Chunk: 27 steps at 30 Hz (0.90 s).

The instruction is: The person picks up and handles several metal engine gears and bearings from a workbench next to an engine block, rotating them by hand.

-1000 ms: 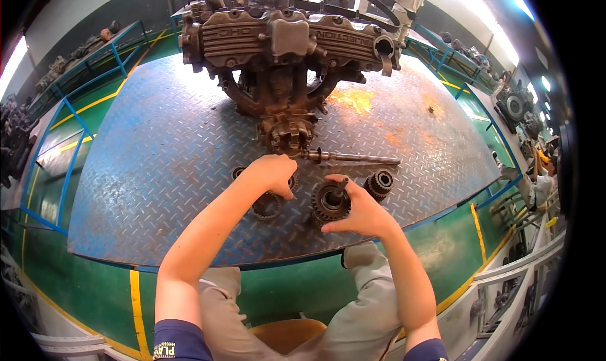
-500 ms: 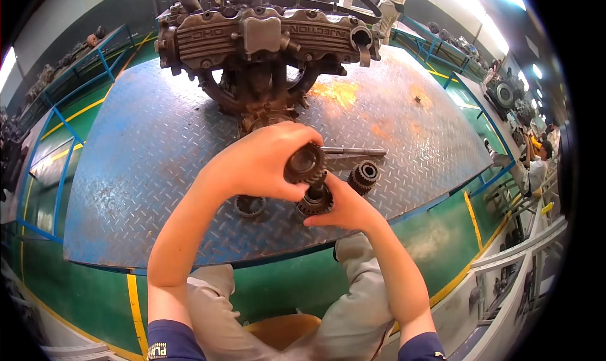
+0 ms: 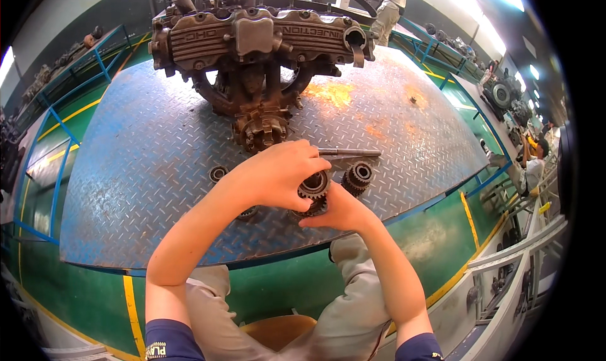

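Note:
My left hand (image 3: 281, 174) curls over a toothed gear (image 3: 314, 185), gripping it from the left with thumb and fingers. The gear sits right over a darker gear piece (image 3: 317, 206), mostly hidden by it. My right hand (image 3: 341, 210) is closed round that lower piece from the right, thumb at the near side. Just right of it a gear cluster (image 3: 358, 179) stands on the metal plate. Behind lies a long metal shaft (image 3: 350, 152). Left of my hands are a small ring (image 3: 218, 173) and a gear ring (image 3: 247, 214), partly covered by my left forearm.
A grimy engine (image 3: 252, 42) stands on the tread-plate tabletop (image 3: 139, 171) at the far side. Blue-framed benches (image 3: 82, 61) with parts line the left. A person (image 3: 388, 10) stands behind the table, and others sit at the far right.
My left hand has brought its gear down onto the piece in my right hand, covering the stem that stuck up. The small ring now shows beyond my left forearm.

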Available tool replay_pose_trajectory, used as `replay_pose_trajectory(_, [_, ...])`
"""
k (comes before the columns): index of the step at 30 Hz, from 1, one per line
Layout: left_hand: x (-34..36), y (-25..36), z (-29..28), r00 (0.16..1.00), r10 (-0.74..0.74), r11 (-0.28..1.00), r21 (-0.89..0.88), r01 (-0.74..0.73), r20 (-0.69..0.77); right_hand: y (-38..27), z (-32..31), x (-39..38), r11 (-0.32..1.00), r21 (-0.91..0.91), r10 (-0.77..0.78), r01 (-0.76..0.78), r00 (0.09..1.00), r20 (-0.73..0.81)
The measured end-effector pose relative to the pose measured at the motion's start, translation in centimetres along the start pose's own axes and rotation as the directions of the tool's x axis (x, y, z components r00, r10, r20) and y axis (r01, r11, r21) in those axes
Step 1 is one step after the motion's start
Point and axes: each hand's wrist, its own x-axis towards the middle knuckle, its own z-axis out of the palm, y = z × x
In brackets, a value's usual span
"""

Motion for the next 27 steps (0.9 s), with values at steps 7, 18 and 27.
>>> replay_pose_trajectory(7, [0.0,-0.4,0.7,0.997,-0.029,0.997,-0.066,0.034,0.075,1.3,-0.6,0.0,0.984,0.176,-0.017,0.011,0.999,0.031])
replay_pose_trajectory(18, [-0.1,-0.3,1.0,0.987,-0.115,0.984,-0.124,0.128,0.111,1.7,-0.5,0.1,0.966,0.254,0.033,-0.052,0.997,0.076])
replay_pose_trajectory(27, [-0.1,-0.7,1.5,0.996,-0.075,0.988,-0.136,0.079,0.039,0.9,-0.6,0.0,0.967,0.249,0.036,-0.046,0.998,0.046])
